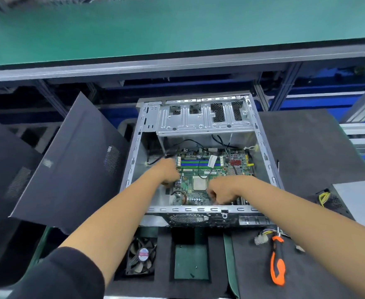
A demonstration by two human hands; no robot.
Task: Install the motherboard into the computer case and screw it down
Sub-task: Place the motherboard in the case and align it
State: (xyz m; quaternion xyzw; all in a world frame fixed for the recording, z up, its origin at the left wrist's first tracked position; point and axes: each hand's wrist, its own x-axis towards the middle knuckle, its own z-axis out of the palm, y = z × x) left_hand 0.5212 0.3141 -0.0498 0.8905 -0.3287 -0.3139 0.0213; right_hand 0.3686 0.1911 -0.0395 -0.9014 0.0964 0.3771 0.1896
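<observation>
An open silver computer case point(261, 134) lies on its side in the middle. Inside it sits the green motherboard point(201, 167) with blue memory slots and a square CPU. My left hand point(168, 171) is at the board's left edge, fingers curled down over it. My right hand point(220, 190) has its fingers curled at the board's near right part by the case's near wall. What the fingertips hold is hidden. An orange and black screwdriver point(277, 262) lies on the dark mat at the near right.
A black side panel point(69, 165) leans at the left of the case. A loose case fan point(141, 255) lies in front, beside a foam cut-out point(191, 264). A cable bundle with white connector point(260, 239) and a power supply point(337, 199) sit at right. A green conveyor point(177, 26) runs behind.
</observation>
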